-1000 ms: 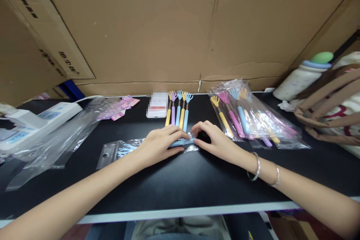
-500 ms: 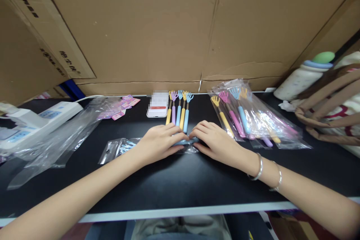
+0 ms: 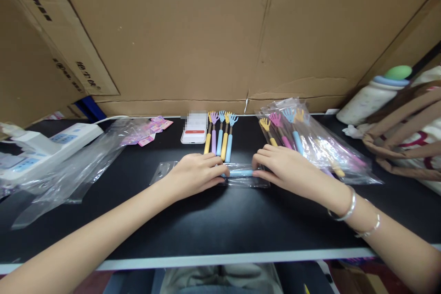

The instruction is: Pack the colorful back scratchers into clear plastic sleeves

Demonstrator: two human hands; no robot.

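A blue back scratcher (image 3: 241, 173) lies crosswise inside a clear plastic bag (image 3: 237, 183) on the black table. My left hand (image 3: 198, 174) covers its left part, fingers curled over the handle and the bag; the claw end is hidden beneath that hand. My right hand (image 3: 284, 163), with fingers and thumb drawn together, grips the bag at the handle's right end. Between the hands a stretch of blue handle shows. Just behind them several loose back scratchers (image 3: 220, 138) in yellow, purple and blue lie side by side.
Bagged back scratchers (image 3: 310, 142) are piled to the right, near a bottle (image 3: 370, 101) and a bag with brown straps (image 3: 396, 147). A phone (image 3: 193, 133), pink cards (image 3: 151, 131), empty plastic bags (image 3: 86, 161) and a power strip (image 3: 58, 147) occupy the back and left. Cardboard (image 3: 193, 32) walls the back.
The plastic bag with the blue back scratcher has slid right. My right hand has moved right with it, away from my left hand, baring more handle. My left hand has barely shifted.
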